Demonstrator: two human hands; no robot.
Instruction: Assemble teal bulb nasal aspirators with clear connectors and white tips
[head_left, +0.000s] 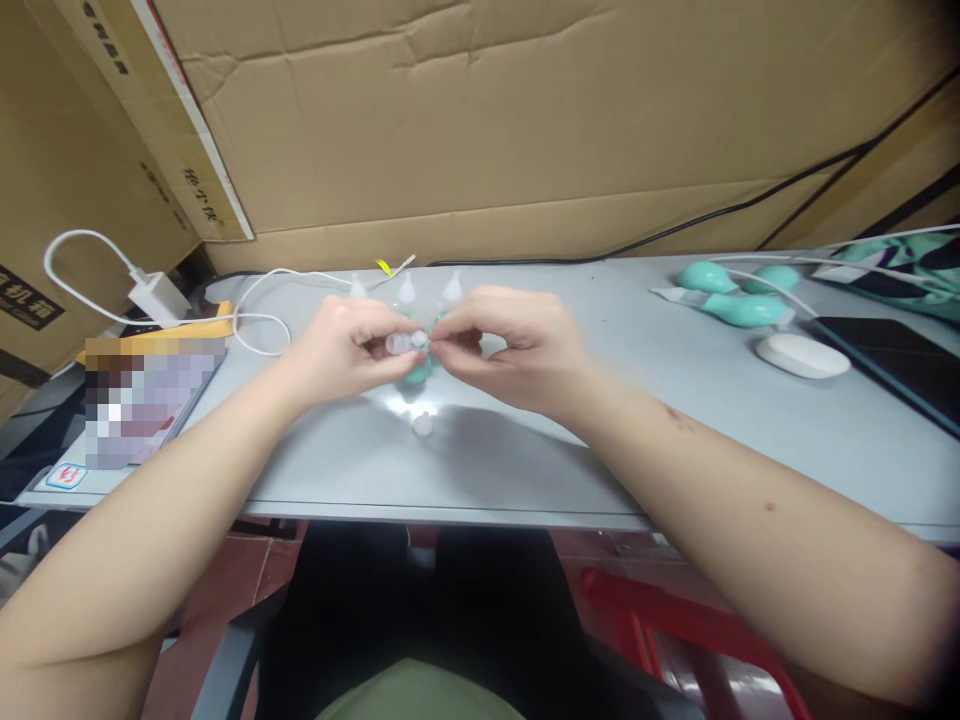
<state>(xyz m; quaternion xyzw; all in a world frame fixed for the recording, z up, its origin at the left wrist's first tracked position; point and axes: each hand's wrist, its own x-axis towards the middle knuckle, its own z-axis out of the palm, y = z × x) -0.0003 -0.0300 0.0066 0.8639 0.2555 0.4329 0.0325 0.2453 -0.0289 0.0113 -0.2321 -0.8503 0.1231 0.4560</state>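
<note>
My left hand [358,345] is closed, its thumb and fingers pinching a small translucent plastic piece [401,343] with a round end. From the other side, the thumb and index finger of my right hand [499,345] close on the right end of this piece. A teal rounded object [418,372] shows just below the fingertips, partly hidden. Behind my hands stand white pointed nozzle tips, one in the middle [406,289], another to the right [453,287] and one on the left [358,286]; their lower parts are mostly covered. Nearer me lies a small clear round cap-like piece [423,425].
Teal bulb-shaped objects [739,305] lie at the right, near a white oval case [802,355] and a dark tablet-like device [900,360]. At the left are a white charger [159,298] with its cable and a blurred-out flat item [150,405]. Cardboard [450,130] stands behind the table.
</note>
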